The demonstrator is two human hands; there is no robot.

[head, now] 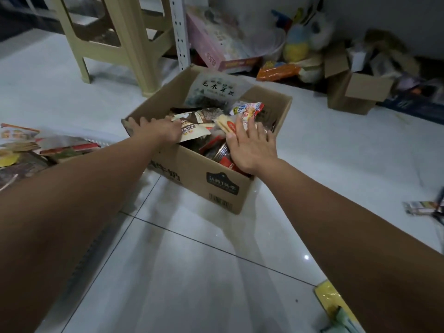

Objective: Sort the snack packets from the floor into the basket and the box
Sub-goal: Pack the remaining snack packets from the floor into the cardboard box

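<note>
Your left hand [157,131] lay flat, fingers loosely curled, on a white crinkly packet [193,133]; your right hand [252,147] pressed spread-open on glossy snack packets [247,111] (heaped) inside the cardboard box [204,179].

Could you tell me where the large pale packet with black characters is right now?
It leans upright at the far end of the cardboard box, centre of the head view, beyond both hands.

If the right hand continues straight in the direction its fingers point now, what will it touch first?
The right hand points up and away over the cardboard box. Its fingertips already lie on the red and white snack packet, so that comes first. Beyond it is probably the box's far wall, though depth is unclear.
</note>
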